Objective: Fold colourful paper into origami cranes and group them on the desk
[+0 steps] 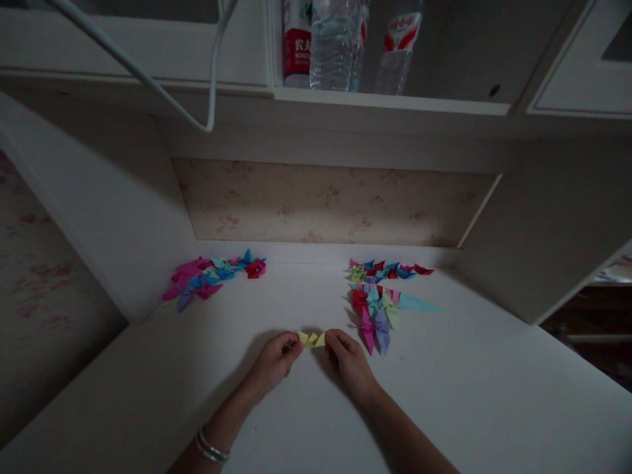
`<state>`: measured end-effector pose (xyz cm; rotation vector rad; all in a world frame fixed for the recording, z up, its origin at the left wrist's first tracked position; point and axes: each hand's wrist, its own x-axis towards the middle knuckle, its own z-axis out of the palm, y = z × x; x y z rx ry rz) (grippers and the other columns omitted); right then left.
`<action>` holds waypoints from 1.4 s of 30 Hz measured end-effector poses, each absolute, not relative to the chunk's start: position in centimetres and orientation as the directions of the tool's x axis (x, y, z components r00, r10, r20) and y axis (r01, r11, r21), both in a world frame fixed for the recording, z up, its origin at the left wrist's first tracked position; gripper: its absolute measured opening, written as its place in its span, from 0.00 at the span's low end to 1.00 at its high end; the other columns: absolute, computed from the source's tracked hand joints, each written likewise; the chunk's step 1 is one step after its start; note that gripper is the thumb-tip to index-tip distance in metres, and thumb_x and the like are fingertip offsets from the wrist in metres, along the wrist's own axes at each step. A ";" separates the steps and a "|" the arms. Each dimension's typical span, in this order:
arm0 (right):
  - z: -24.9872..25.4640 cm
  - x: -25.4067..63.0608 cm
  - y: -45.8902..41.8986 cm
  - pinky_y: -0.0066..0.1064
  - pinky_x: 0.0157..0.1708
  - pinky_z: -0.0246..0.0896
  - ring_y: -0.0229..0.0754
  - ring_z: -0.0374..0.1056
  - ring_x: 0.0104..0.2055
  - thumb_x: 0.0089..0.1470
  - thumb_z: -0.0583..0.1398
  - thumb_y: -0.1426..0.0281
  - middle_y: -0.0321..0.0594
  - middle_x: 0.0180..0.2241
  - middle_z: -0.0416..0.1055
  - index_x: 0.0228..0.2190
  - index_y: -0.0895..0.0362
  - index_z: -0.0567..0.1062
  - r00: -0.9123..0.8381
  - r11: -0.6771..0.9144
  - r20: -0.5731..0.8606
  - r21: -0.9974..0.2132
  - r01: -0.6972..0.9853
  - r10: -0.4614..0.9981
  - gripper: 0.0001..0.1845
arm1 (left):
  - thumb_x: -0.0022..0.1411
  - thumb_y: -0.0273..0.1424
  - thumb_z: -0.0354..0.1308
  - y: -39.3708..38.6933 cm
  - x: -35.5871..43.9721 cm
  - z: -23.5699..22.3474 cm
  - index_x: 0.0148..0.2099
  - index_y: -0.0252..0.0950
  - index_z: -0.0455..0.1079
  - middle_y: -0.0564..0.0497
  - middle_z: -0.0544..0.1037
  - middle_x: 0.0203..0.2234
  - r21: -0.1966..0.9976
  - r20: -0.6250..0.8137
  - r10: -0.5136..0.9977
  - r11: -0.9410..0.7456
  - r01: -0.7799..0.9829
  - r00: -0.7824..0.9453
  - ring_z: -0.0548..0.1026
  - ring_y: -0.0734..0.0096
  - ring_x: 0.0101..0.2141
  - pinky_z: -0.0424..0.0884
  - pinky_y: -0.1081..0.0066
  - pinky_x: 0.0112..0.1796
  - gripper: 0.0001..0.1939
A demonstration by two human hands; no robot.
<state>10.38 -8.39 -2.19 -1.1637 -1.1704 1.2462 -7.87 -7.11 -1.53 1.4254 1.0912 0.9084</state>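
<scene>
Between my two hands is a small yellow folded paper piece (313,340), stretched sideways with a raised point in its middle. My left hand (276,359) pinches its left end between thumb and fingers. At the opposite end, the thumb and fingers of my right hand (349,361) are closed on the paper. Just beyond my right hand lies a cluster of colourful folded paper pieces (372,309), pink, purple, green and red. The fingertips partly cover both ends of the yellow paper.
Another pile of folded paper pieces (202,280) lies at the back left of the white table (306,421). A row of them (388,270) sits at the back right. Overhead, a shelf (395,105) holds plastic bottles (332,46), and a white cable (148,79) hangs at upper left.
</scene>
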 end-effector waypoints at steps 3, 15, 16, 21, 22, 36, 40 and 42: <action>-2.1 10.4 -8.4 0.26 0.17 0.43 0.32 0.51 0.17 0.55 0.56 0.50 0.29 0.17 0.59 0.23 0.56 0.68 -0.018 0.001 0.002 -0.999 -0.052 1.000 0.23 | 0.55 0.50 0.56 -7.1 -7.9 -1.6 0.34 0.34 0.67 0.62 0.60 0.16 0.989 -0.035 0.958 -0.008 0.147 0.286 0.55 0.81 0.15 0.51 0.78 0.17 0.22; -2.3 10.6 -8.0 0.26 0.19 0.39 0.31 0.47 0.18 0.48 0.62 0.53 0.27 0.16 0.56 0.27 0.58 0.74 0.016 -0.008 -0.009 -0.998 -0.067 1.000 0.20 | 0.56 0.49 0.56 -7.0 -7.9 -1.6 0.35 0.33 0.69 0.61 0.61 0.18 0.984 -0.037 0.944 -0.023 0.178 0.327 0.55 0.80 0.16 0.51 0.77 0.18 0.21; -2.3 10.7 -7.9 0.26 0.19 0.39 0.31 0.47 0.18 0.47 0.63 0.53 0.27 0.16 0.55 0.26 0.58 0.74 0.028 -0.017 -0.019 -0.998 -0.063 0.999 0.19 | 0.57 0.48 0.56 -7.1 -7.9 -1.6 0.35 0.34 0.69 0.60 0.61 0.18 0.983 -0.035 0.943 -0.028 0.183 0.331 0.55 0.80 0.16 0.51 0.77 0.18 0.20; -1.8 11.5 -8.7 0.26 0.17 0.40 0.31 0.50 0.17 0.45 0.64 0.57 0.29 0.17 0.61 0.25 0.58 0.74 0.022 -0.080 -0.081 -0.996 -0.030 0.996 0.16 | 0.59 0.41 0.55 -7.3 -7.5 -1.9 0.33 0.33 0.70 0.56 0.67 0.23 0.961 0.065 0.932 -0.155 0.230 0.356 0.63 0.75 0.25 0.59 0.76 0.27 0.15; -1.5 11.7 -9.0 0.25 0.16 0.40 0.31 0.51 0.16 0.46 0.64 0.56 0.30 0.18 0.63 0.26 0.58 0.73 0.012 -0.083 -0.083 -0.996 -0.016 0.996 0.16 | 0.60 0.40 0.55 -7.4 -7.4 -1.9 0.33 0.33 0.70 0.55 0.68 0.24 0.957 0.075 0.929 -0.169 0.236 0.362 0.64 0.73 0.27 0.60 0.75 0.29 0.14; 3.8 36.5 -0.5 0.31 0.19 0.56 0.34 0.61 0.18 0.48 0.61 0.64 0.50 0.32 0.74 0.30 0.60 0.75 0.532 -0.143 0.048 -0.939 0.312 0.846 0.11 | 0.61 0.39 0.52 -7.9 -6.5 -1.8 0.32 0.36 0.70 0.52 0.72 0.25 0.916 0.007 0.948 -0.134 0.379 0.319 0.69 0.68 0.28 0.62 0.74 0.30 0.13; 3.8 41.3 3.2 0.34 0.21 0.57 0.36 0.65 0.19 0.49 0.58 0.71 0.60 0.32 0.74 0.28 0.62 0.74 0.602 -0.236 0.039 -0.898 0.372 0.797 0.07 | 0.62 0.39 0.51 -7.7 -6.3 -1.7 0.31 0.36 0.70 0.52 0.72 0.25 0.900 -0.001 0.957 -0.127 0.417 0.292 0.69 0.69 0.28 0.61 0.74 0.30 0.13; 3.7 42.3 4.4 0.33 0.21 0.56 0.37 0.66 0.19 0.49 0.58 0.73 0.58 0.28 0.75 0.26 0.63 0.75 0.594 -0.257 0.054 -0.867 0.426 0.803 0.06 | 0.62 0.38 0.51 -7.7 -6.2 -1.6 0.31 0.37 0.70 0.52 0.72 0.25 0.895 -0.009 0.962 -0.115 0.432 0.274 0.69 0.69 0.28 0.61 0.74 0.30 0.13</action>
